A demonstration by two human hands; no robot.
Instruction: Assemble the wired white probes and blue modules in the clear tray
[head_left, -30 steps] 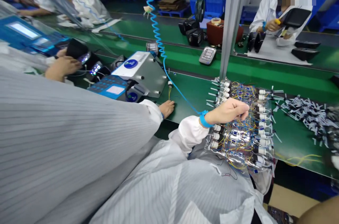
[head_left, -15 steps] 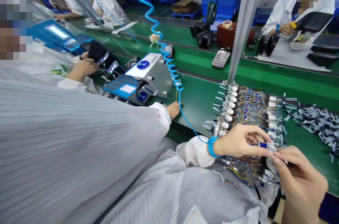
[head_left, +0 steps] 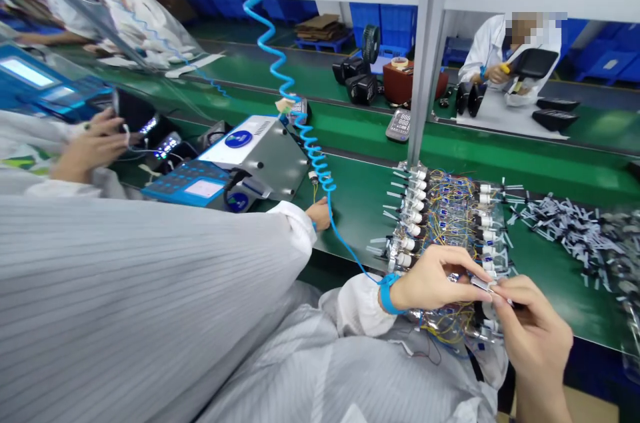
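My left hand (head_left: 440, 281), with a blue strap (head_left: 390, 294) on its wrist, pinches a small silver boxy component (head_left: 481, 283) between thumb and fingers. My right hand (head_left: 537, 329) meets it from the right. Its thumb and forefinger close on the component's other end, where a little pale piece partly shows. Fingers cover most of the join. Beneath both hands lie rows of white-capped cylindrical parts (head_left: 416, 203) with thin yellow and blue wires (head_left: 445, 236), set in clear plastic trays. Some wired parts lie close to my lap.
A heap of pale tube pieces (head_left: 565, 229) lies right of the trays. A coiled blue cord (head_left: 315, 159) hangs in front and runs to my strap. A metal post (head_left: 425, 56) stands behind the trays. To the left are a tester box (head_left: 265, 149) and a co-worker's hand (head_left: 320, 213).
The view has turned so that the bench appears shifted left and slightly lower. Both hands stay together on the component, which is now tilted, its blue side no longer showing.
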